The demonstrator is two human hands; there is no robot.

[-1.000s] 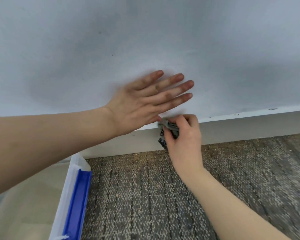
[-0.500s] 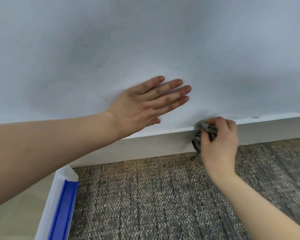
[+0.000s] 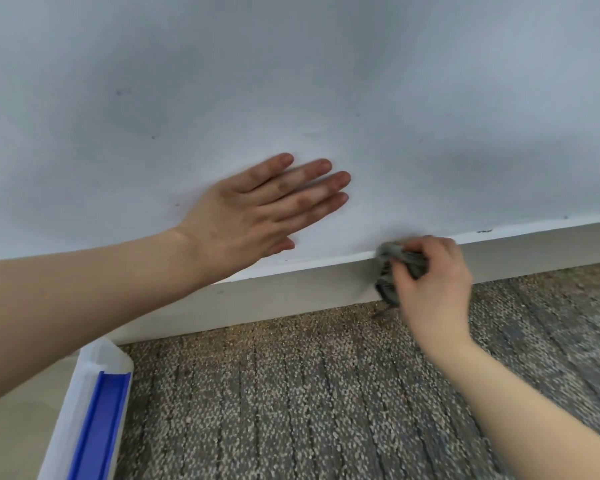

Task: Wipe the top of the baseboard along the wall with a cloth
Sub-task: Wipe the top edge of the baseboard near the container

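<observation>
Rightward along the baseboard (image 3: pixel 291 289) the right hand (image 3: pixel 430 282) has slid, fingers curled round a bunched grey cloth (image 3: pixel 400 256) on its top edge, one end hanging down its face. Nearest, a white-and-blue plastic container (image 3: pixel 94 410), contents unclear, lies on speckled carpet (image 3: pixel 291 393). The baseboard runs left to right. The left hand (image 3: pixel 250 220) lies flat, fingers straight, on the wall (image 3: pixel 326 81).

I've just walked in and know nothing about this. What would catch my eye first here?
Two bare hands against a pale wall: the left hand lies flat with fingers spread on the wall, while the right hand grips a grey cloth on the top edge of the white baseboard. Below runs speckled carpet, and a blue and white object sits at the lower left.
</observation>
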